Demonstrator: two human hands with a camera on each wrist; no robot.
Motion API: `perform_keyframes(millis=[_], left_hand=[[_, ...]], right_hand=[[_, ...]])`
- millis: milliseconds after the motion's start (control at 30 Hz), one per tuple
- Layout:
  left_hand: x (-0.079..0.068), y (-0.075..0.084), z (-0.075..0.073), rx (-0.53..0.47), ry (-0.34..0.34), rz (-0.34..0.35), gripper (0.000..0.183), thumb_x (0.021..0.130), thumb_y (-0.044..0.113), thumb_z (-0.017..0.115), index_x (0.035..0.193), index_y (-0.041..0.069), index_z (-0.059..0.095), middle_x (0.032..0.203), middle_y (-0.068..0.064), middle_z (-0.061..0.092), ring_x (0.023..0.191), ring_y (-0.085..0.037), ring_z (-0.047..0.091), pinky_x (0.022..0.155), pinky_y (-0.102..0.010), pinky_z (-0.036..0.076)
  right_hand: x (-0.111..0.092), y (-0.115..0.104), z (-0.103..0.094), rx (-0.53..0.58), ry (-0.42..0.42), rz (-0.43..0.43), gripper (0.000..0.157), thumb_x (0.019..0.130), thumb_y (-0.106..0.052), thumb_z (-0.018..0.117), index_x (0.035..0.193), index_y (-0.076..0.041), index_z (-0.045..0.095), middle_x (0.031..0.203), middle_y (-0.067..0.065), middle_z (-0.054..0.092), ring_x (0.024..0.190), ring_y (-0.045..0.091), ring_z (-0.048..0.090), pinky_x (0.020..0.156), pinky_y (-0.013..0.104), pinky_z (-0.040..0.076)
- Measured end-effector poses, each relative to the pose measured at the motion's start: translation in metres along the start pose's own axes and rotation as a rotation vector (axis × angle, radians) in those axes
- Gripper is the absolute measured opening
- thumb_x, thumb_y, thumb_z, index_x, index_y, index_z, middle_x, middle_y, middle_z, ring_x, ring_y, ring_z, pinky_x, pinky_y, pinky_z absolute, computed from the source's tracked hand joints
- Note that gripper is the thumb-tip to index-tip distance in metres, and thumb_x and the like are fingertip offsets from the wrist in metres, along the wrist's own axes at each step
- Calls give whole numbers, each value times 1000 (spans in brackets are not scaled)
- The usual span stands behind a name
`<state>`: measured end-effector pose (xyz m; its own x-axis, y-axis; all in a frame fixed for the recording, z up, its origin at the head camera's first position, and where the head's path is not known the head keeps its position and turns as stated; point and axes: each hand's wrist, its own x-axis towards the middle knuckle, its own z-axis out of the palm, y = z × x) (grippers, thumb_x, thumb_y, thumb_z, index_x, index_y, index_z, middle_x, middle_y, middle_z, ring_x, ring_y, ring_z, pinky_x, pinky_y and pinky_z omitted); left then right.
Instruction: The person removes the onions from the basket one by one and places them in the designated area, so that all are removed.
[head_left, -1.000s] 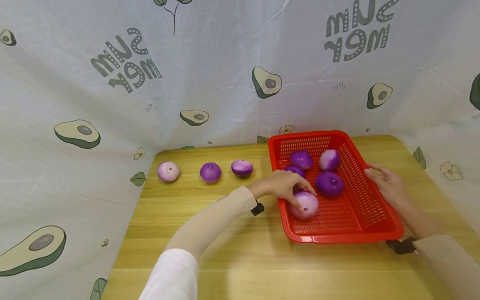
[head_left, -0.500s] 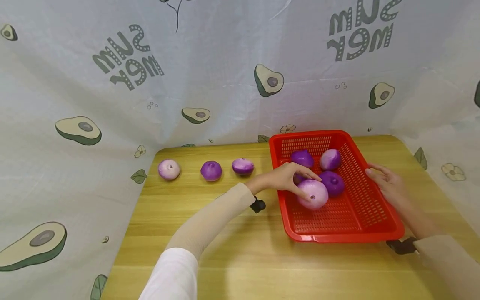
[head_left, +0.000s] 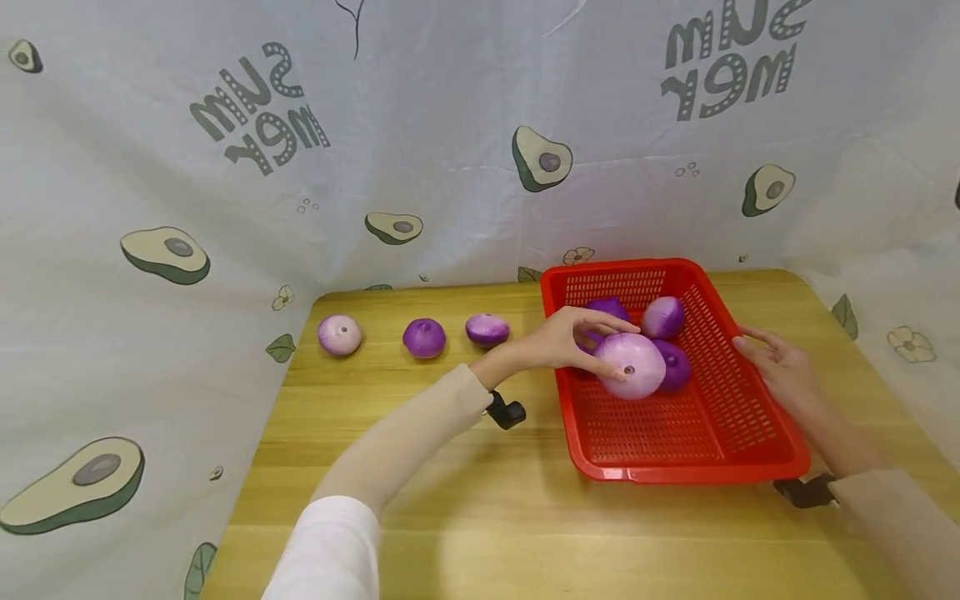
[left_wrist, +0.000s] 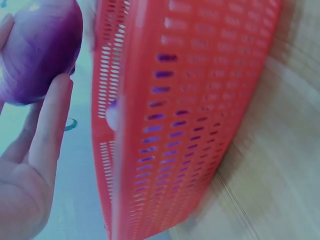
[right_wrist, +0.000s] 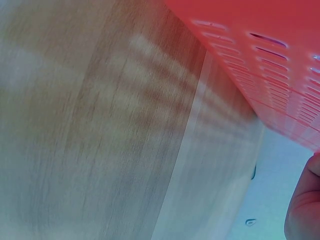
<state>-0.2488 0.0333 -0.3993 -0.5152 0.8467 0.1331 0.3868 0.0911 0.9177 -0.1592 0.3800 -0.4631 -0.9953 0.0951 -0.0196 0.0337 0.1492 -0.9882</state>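
My left hand (head_left: 558,337) pinches a pale purple onion (head_left: 633,367) between thumb and fingers, over the left half of a red plastic basket (head_left: 678,479). In the left wrist view the same onion (left_wrist: 42,47) shows a darker purple side and is held higher than the basket's rim. My right hand (head_left: 783,371) holds the basket's right rim, thumb at the edge. Inside the basket lie a dark purple onion (head_left: 677,367), a half-pale one (head_left: 663,317) and another purple one (head_left: 609,308), partly hidden behind my left hand.
Left of the basket, three onions stand in a row on the wooden table (head_left: 480,533): a pale one (head_left: 340,335), a purple one (head_left: 424,338) and a two-tone one (head_left: 487,330). A printed cloth (head_left: 450,125) hangs behind the table.
My left hand has lifted the pale onion from the basket's near left corner, moving it up, away from me and slightly right. My right hand has stayed on the rim.
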Motion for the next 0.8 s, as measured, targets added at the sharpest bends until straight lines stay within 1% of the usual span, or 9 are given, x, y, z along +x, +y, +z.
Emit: perform_keyframes(millis=[133, 200, 300, 433, 467, 500, 667, 733, 800], left_hand=[[-10, 6, -8, -70, 72, -21, 54, 78, 4, 85, 129, 6, 67, 131, -3, 64, 111, -5, 60, 92, -22, 52], [-17, 10, -12, -96, 114, -39, 54, 78, 5, 86, 129, 8, 67, 129, 0, 65, 111, -6, 61, 91, -24, 53], [-29, 14, -19, -128, 179, -62, 55, 77, 6, 86, 128, 11, 68, 126, 5, 66, 110, -7, 61, 90, -26, 53], [-45, 18, -28, -152, 241, -81, 56, 78, 7, 86, 130, 14, 68, 126, 6, 64, 111, -12, 62, 89, -30, 55], [-50, 18, -31, -158, 253, -89, 56, 78, 7, 86, 131, 14, 67, 127, 6, 64, 110, -13, 63, 88, -30, 56], [-54, 18, -34, -167, 264, -96, 57, 78, 7, 85, 132, 14, 66, 128, 5, 63, 110, -15, 64, 87, -32, 56], [-77, 15, -48, -225, 328, -136, 57, 80, 5, 84, 133, 13, 65, 131, -1, 62, 107, -23, 67, 85, -37, 58], [-87, 13, -53, -248, 356, -148, 56, 80, 4, 83, 133, 13, 65, 130, -5, 63, 106, -26, 67, 85, -39, 58], [-98, 10, -59, -269, 386, -164, 55, 80, 3, 82, 132, 13, 66, 128, -8, 64, 106, -29, 67, 85, -41, 58]], right_hand=[[2, -3, 0, 30, -10, 10, 25, 104, -17, 56, 112, -40, 60, 85, -16, 73, 67, 7, 70, 54, 24, 57], [3, -6, 0, 50, -17, 17, 24, 103, -17, 57, 113, -39, 60, 85, -15, 73, 67, 7, 70, 54, 25, 57], [5, -8, 1, 40, -25, 15, 24, 103, -17, 57, 114, -38, 59, 86, -14, 73, 67, 8, 70, 54, 26, 57], [5, -8, 0, -3, -26, 10, 24, 104, -18, 56, 115, -39, 58, 85, -14, 73, 67, 8, 70, 54, 25, 57], [5, -8, 0, -6, -27, 13, 24, 104, -18, 55, 116, -39, 58, 85, -14, 73, 67, 8, 70, 54, 26, 57], [4, -8, -1, -32, -23, 15, 25, 104, -19, 55, 117, -40, 57, 85, -15, 72, 67, 7, 70, 54, 25, 56], [3, -7, -2, -18, -28, 41, 26, 104, -19, 55, 122, -37, 55, 86, -15, 72, 69, 8, 70, 55, 26, 57], [3, -7, -2, 6, -30, 50, 26, 104, -18, 55, 122, -37, 56, 86, -14, 73, 69, 9, 70, 55, 26, 57], [4, -8, -2, 6, -29, 49, 26, 104, -18, 55, 120, -38, 56, 86, -14, 73, 68, 8, 70, 55, 26, 57]])
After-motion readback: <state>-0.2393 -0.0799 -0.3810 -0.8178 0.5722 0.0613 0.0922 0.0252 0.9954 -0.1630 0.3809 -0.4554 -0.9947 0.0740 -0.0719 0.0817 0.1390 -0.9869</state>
